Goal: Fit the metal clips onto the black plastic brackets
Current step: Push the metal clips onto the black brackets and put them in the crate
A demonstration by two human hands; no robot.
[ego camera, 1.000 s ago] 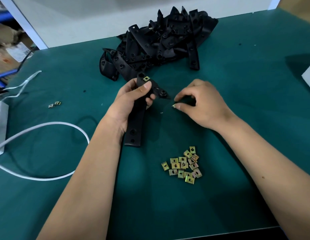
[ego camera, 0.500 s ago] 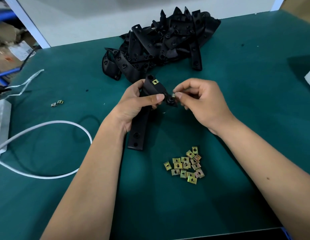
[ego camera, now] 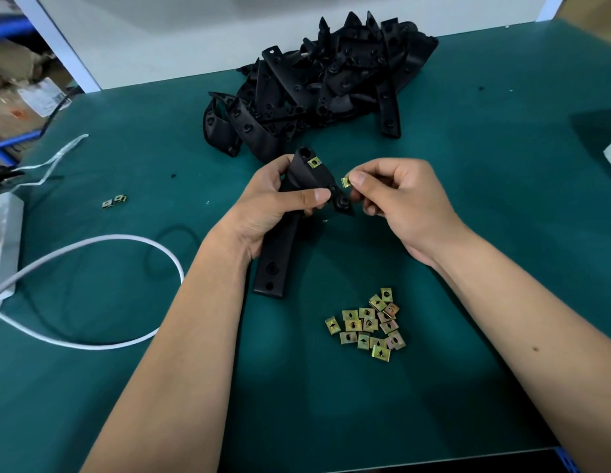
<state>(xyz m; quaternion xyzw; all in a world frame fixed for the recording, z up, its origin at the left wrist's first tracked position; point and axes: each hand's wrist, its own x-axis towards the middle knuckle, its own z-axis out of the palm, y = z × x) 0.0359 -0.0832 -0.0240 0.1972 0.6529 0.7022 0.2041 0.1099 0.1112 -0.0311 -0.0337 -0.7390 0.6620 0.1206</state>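
Observation:
My left hand (ego camera: 277, 204) grips a long black plastic bracket (ego camera: 277, 257) around its upper part, lifted off the green table. One brass-coloured metal clip (ego camera: 314, 162) sits fitted near the bracket's top end. My right hand (ego camera: 396, 196) pinches a second metal clip (ego camera: 346, 181) between thumb and forefinger, held just right of the bracket's side tab (ego camera: 342, 203). A loose heap of several metal clips (ego camera: 369, 324) lies on the mat below my hands. A pile of black brackets (ego camera: 331, 83) is heaped at the back.
A white cable (ego camera: 102, 240) loops across the left of the green table (ego camera: 502, 199), running to a white power strip (ego camera: 3, 233) at the left edge. Two stray clips (ego camera: 113, 201) lie at the left. A white wall panel borders the back.
My right hand has lifted from the mat with a clip and come up beside the bracket's tab. My left hand has raised and tilted the bracket slightly.

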